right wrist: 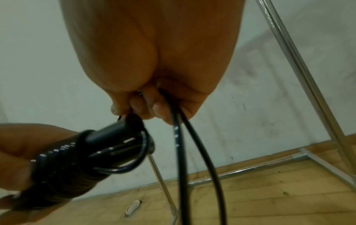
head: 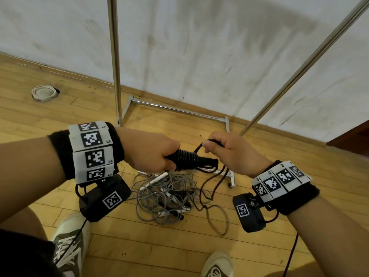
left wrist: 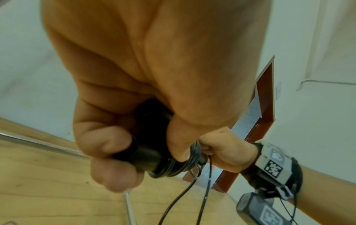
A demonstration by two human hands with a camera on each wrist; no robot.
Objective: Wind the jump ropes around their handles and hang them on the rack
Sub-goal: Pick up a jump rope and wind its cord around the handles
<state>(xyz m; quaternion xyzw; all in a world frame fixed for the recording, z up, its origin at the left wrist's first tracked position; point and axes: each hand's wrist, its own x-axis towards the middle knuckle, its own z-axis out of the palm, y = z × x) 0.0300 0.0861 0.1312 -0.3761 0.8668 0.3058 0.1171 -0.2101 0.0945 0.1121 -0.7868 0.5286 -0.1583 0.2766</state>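
Head view alone shows the grey ropes (head: 165,194) tangled on the floor (head: 139,246) below the rack (head: 114,56); left hand (head: 148,151) clamps the black handles (head: 191,159), right hand (head: 229,151) pinches their rope (right wrist: 178,137).

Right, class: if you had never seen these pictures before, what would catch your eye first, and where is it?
First, mid-frame, the left hand grips black handles ringed with coils of black rope, while the right hand pinches a loop of that rope. Below them a tangle of grey ropes lies on the wooden floor. Behind stands a steel rack against the wall.
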